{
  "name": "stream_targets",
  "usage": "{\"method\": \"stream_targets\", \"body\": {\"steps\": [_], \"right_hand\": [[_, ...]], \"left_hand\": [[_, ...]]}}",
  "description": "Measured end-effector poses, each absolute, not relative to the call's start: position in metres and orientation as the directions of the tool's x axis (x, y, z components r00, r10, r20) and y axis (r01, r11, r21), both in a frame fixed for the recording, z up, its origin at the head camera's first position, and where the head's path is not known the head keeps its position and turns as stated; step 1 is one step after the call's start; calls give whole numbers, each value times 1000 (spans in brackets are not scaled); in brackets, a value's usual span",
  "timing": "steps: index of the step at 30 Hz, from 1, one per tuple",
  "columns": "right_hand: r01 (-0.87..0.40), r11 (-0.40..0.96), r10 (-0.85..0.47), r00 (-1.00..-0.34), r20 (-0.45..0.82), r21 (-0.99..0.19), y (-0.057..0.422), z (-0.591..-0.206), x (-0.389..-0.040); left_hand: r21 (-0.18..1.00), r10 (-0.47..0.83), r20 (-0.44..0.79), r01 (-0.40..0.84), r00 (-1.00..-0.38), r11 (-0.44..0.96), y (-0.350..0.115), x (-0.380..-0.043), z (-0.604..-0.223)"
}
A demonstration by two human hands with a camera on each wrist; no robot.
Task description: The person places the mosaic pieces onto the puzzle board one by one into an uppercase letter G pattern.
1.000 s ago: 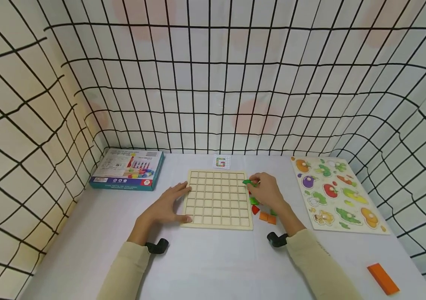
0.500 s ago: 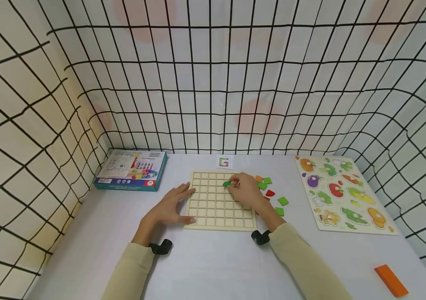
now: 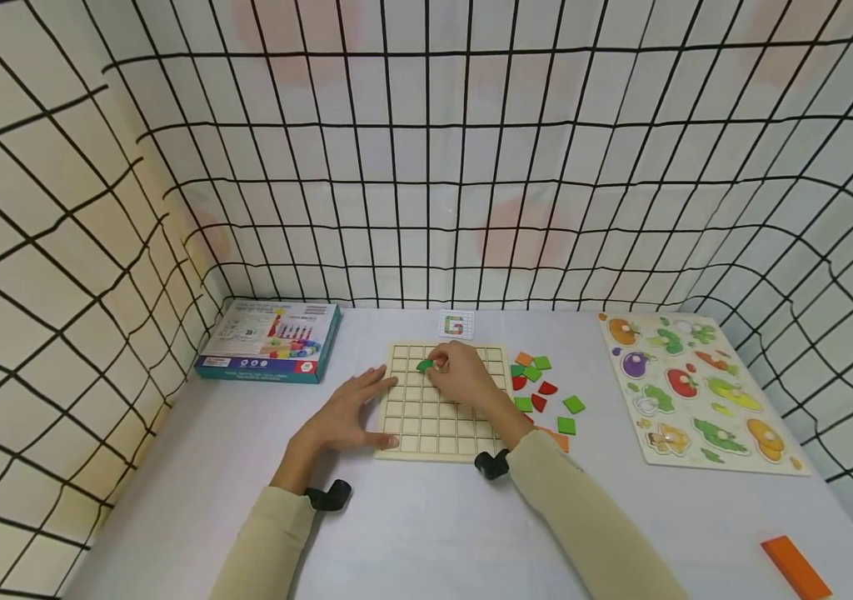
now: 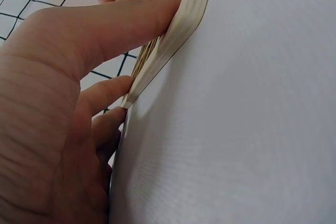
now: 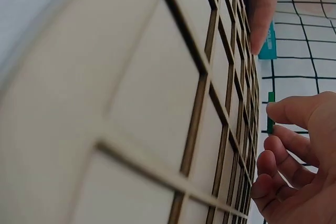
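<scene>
My right hand pinches a small green tile between thumb and fingertips, over the upper left part of a pale wooden grid board. In the right wrist view the tile is seen edge-on, a little off the board's surface. My left hand is spread along the board's left edge; its thumb lies on the near corner, and the fingertips touch the side farther up. Loose green, red and orange tiles lie just right of the board, some partly hidden by the right forearm.
Behind the board lies a small card with a coloured G on a grid. A boxed set sits at back left. At right is a vegetable puzzle board, with an orange block nearer. Black netting surrounds the table.
My right hand has carried the green tile leftward from the board's right edge to its upper left part. The left hand keeps its place on the board. The view has shifted slightly.
</scene>
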State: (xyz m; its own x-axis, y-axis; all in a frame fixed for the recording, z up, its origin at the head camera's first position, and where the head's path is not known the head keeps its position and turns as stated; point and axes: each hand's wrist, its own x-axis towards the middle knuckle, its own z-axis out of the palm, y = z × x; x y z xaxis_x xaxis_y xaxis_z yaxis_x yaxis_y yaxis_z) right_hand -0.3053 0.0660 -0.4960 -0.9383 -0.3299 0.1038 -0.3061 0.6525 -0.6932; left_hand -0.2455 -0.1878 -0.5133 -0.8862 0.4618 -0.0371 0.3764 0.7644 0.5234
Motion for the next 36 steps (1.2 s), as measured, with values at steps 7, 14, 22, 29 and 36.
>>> {"method": "stream_targets", "body": {"steps": [7, 14, 22, 29, 36], "right_hand": [[-313, 646, -340, -934, 105, -696, 58, -496, -312], [-297, 698, -332, -941, 73, -652, 53, -497, -316], [-274, 716, -319, -947, 48, -642, 49, -496, -314], [-278, 709, -322, -945, 53, -648, 52, -496, -316], [-277, 647, -331, -941, 65, -711, 58, -493, -313]], "left_hand": [[526, 469, -36, 383, -882, 759, -188, -246, -514], [516, 469, -49, 379, -882, 768, -188, -247, -513], [515, 474, -65, 377, -878, 770, -186, -246, -511], [509, 469, -69, 373, -881, 776, -184, -247, -510], [506, 470, -70, 375, -880, 777, -187, -247, -510]]}}
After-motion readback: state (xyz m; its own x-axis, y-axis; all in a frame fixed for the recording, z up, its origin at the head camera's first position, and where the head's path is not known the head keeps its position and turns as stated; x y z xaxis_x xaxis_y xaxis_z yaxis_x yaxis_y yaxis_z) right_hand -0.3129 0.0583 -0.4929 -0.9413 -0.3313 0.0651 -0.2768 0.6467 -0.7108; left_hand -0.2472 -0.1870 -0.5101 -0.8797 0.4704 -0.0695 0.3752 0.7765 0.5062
